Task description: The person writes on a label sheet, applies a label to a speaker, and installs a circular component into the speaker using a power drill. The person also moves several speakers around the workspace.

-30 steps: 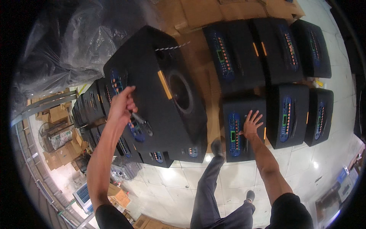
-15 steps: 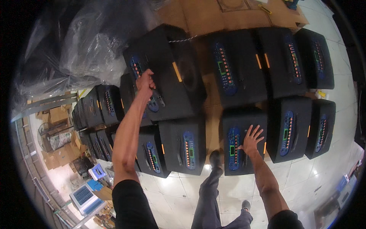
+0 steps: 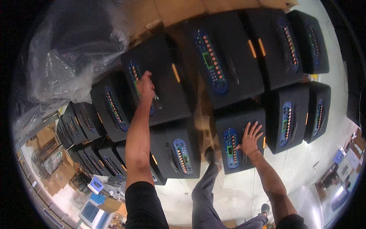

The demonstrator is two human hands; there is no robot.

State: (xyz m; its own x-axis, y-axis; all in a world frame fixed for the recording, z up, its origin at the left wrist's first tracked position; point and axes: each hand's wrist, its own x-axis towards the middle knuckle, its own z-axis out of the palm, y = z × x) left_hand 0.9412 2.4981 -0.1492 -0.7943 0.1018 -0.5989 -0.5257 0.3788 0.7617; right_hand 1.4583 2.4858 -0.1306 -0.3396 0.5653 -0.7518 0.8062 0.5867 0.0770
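Left grip [image 3: 146,84], fingers curled, holds the handle [image 3: 158,102] on top of a black speaker [image 3: 167,89] at the far side of the rows. From here I can't tell whether that speaker is resting or slightly raised; its near edge comes right up to another black speaker [image 3: 158,138]. It carries a blue panel [image 3: 133,70] with orange knobs and an orange strip [image 3: 175,72] along one edge. Across the gap, the right grip [image 3: 248,142] is spread wide, palm down on top of a nearer speaker [image 3: 238,124], thumb beside its blue panel. More speakers stand to both sides, with crumpled clear plastic [image 3: 57,72] beyond on the left and white floor [image 3: 244,191] below.
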